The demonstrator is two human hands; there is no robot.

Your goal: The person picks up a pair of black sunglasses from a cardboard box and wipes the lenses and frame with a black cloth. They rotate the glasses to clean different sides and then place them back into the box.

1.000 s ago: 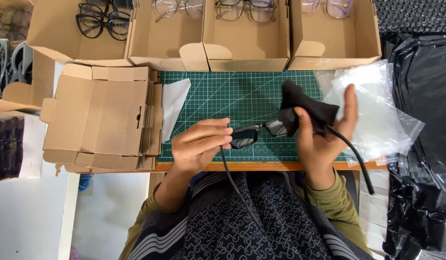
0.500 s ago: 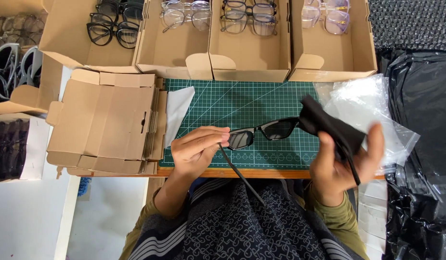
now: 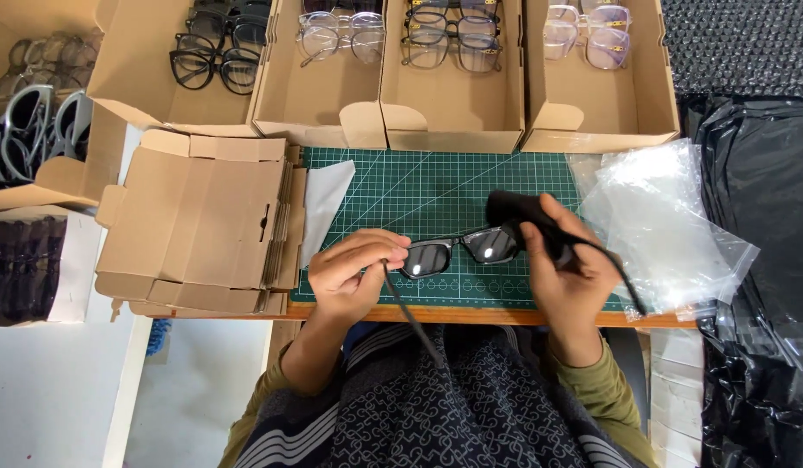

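The left hand (image 3: pixel 354 273) is pinching the left end of a pair of black sunglasses (image 3: pixel 458 251) between thumb and fingers, closed on the frame where one temple arm is swinging down toward six o'clock over the person's patterned lap. The right hand (image 3: pixel 566 273) is closing on a black cleaning cloth (image 3: pixel 523 215) and pressing it against the lens at the other end of the sunglasses; the second temple arm is sticking out past this hand toward four o'clock. The sunglasses are hovering just above the near edge of the green cutting mat (image 3: pixel 436 186), about the middle of the view.

At nine o'clock from the hands, a stack of flattened cardboard cartons (image 3: pixel 198 221) is lying beside the mat, with a white sheet (image 3: pixel 325 204) tucked against it. At three o'clock, clear plastic bags (image 3: pixel 661 221) are lying in a loose pile. Along twelve o'clock, open cardboard boxes (image 3: pixel 458 130) are holding rows of eyeglasses (image 3: pixel 449 39), some dark-framed, some clear.
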